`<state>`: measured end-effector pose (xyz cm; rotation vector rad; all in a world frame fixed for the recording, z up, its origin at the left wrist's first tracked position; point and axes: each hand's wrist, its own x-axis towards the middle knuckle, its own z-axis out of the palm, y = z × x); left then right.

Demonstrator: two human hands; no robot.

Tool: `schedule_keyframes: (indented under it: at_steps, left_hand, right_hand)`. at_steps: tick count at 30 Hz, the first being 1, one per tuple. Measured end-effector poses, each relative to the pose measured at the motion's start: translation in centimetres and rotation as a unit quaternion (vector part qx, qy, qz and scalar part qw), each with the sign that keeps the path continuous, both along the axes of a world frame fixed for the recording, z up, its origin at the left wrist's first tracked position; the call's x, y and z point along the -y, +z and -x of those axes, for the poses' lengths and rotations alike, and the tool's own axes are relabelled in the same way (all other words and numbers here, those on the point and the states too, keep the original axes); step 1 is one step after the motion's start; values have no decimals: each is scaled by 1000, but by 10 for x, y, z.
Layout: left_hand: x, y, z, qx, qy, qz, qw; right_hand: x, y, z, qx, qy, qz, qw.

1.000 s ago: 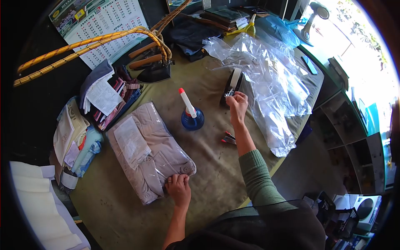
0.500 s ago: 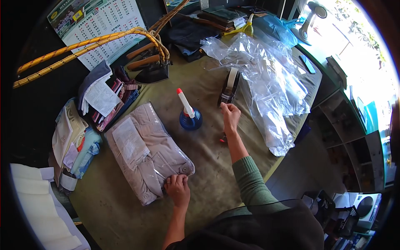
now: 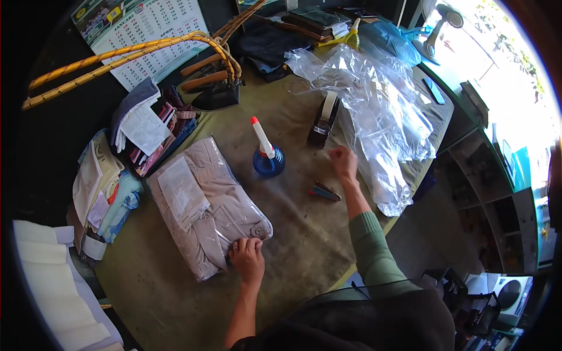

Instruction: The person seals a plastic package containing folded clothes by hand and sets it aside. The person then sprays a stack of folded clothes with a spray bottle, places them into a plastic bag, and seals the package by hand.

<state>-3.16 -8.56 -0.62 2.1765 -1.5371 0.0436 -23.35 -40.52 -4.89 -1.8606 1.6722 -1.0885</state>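
Olive cloth-covered table fills most of the view, its surface stained and wrinkled. Clear plastic sheets lie crumpled along its right side, glinting in window light. Beige garment packet next: folded cloth with buttons showing, in clear wrap, lying flat left of the table's middle and set at a slant. Wall calendar beyond, partly crossed by yellow cord. Two clothing piles at the left edge: a pale one nearer, a darker one farther off. White paper slip on the packet's upper-left part; cannot tell if it lies inside the wrap. Dark iron with wooden handles at the far side, near the darker pile.

Left hand is at the packet's near edge, fingers curled against it; whether they grip or merely press, cannot tell. Right hand narrow, fingers bunched together, beside the plastic and just below the tape dispenser, apart from it; cannot tell whether tape sits between the fingertips. Blue spray bottle upright between packet and dispenser. Blue phone at the far right edge. Small stapler left of the right wrist.
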Motion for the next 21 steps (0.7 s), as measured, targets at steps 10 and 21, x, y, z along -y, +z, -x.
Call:
schedule_keyframes:
  at_steps: [10, 21]
  left_hand:
    - [1, 0, -2, -5, -6, 27, 1000]
    - [-1, -1, -1, 8, -1, 15, 1000]
  right_hand:
    - [-144, 53, -10, 186, 427, -321, 825]
    - [-221, 36, -68, 86, 492, -202, 843]
